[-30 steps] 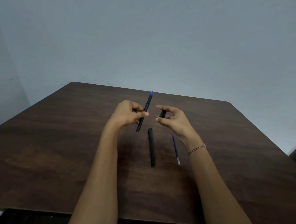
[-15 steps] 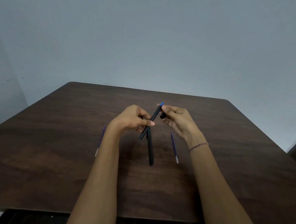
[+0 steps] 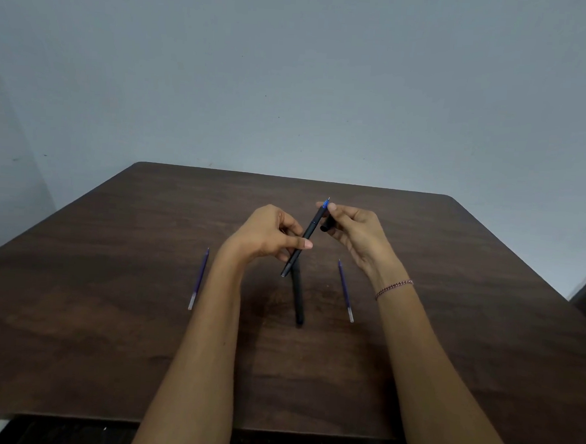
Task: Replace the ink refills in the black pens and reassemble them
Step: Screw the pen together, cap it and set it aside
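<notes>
Behind everything stands a plain grey-blue wall, and below it the dark wooden surface fills the lower half of my view. Both bare forearms reach in from the near edge and meet above the middle of it.

The left hand pinches a black pen at mid-barrel, thumb and fingers pressed together on it. I see the pen tilted, lifted clear of the surface, its blue tip pointing up and away from me. The right hand sits just beside that tip, its fingers curled round a short black piece, with one fingertip right at the pen's upper end; I cannot tell whether it touches.

A second black pen lies flat on the surface under the hands, running toward me. One blue refill lies left of the left forearm, another blue refill lies between the lying pen and the right wrist, both apart from it. A thin beaded bracelet circles the right wrist.
</notes>
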Motion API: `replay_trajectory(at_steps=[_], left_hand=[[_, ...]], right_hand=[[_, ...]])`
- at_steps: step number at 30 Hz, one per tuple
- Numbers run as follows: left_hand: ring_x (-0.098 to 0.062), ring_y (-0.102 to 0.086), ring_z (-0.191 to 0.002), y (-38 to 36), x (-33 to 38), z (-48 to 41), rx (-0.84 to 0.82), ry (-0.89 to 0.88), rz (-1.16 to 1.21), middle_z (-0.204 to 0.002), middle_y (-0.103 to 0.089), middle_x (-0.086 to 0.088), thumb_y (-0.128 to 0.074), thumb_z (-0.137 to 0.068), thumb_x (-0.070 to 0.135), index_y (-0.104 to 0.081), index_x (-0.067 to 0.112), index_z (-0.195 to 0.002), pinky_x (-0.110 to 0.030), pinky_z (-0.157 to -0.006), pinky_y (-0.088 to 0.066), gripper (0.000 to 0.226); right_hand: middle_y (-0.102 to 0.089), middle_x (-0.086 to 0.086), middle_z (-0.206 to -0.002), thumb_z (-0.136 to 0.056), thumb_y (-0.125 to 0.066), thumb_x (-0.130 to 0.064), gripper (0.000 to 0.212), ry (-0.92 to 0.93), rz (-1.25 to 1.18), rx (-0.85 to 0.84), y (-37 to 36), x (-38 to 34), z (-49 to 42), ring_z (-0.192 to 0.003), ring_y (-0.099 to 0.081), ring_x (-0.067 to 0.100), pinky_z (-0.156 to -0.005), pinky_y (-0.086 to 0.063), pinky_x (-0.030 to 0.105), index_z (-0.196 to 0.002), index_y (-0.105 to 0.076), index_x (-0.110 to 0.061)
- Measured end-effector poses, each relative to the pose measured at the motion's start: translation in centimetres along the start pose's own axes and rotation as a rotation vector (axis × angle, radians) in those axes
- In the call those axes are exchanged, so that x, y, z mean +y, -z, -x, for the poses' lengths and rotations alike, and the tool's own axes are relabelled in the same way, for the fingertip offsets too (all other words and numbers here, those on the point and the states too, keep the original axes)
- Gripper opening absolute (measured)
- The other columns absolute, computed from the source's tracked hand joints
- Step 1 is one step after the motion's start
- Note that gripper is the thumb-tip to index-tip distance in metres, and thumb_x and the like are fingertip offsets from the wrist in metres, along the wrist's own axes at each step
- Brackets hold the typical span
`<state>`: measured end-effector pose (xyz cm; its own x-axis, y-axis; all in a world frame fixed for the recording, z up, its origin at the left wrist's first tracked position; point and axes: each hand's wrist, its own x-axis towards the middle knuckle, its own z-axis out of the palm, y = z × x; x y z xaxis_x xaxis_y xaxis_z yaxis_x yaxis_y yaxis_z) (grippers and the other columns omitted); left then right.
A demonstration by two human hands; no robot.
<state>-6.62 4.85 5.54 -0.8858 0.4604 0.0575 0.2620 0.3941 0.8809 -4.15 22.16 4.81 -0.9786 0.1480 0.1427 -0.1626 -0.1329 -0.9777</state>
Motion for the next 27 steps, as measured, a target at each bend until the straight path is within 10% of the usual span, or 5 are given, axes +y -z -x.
replay_trajectory(at_steps=[5,17,27], left_hand=[[-0.011,-0.063,-0.054,0.09,-0.26,-0.2,-0.031,0.026,-0.016,-0.07,-0.062,-0.004,-0.081,-0.07,0.016,-0.065,0.017,-0.074,-0.02,-0.049,-0.055,0.017],[-0.014,-0.064,-0.064,0.05,-0.16,-0.12,-0.142,0.056,-0.067,-0.075,-0.064,-0.003,-0.078,-0.073,0.017,-0.069,0.008,-0.087,-0.019,-0.053,-0.055,0.019],[-0.014,-0.064,-0.061,0.08,-0.27,-0.19,-0.102,0.038,-0.062,-0.074,-0.064,-0.003,-0.079,-0.073,0.017,-0.067,0.014,-0.078,-0.02,-0.052,-0.056,0.013]], right_hand=[[-0.065,0.003,-0.094,-0.095,-0.046,0.001,0.028,0.044,0.006,0.047,0.8,-0.43,-0.05,-0.085,-0.063,0.011,-0.08,-0.055,0.023,-0.12,-0.058,-0.002],[-0.066,0.02,-0.105,-0.084,-0.066,-0.004,0.033,0.154,-0.094,0.333,0.98,-0.64,-0.13,-0.097,-0.067,0.024,-0.073,-0.054,0.02,-0.112,-0.051,-0.009],[-0.068,0.011,-0.096,-0.085,-0.065,-0.007,0.021,0.103,-0.011,0.157,0.55,-0.4,-0.11,-0.087,-0.067,0.015,-0.073,-0.056,0.02,-0.105,-0.06,-0.01]])
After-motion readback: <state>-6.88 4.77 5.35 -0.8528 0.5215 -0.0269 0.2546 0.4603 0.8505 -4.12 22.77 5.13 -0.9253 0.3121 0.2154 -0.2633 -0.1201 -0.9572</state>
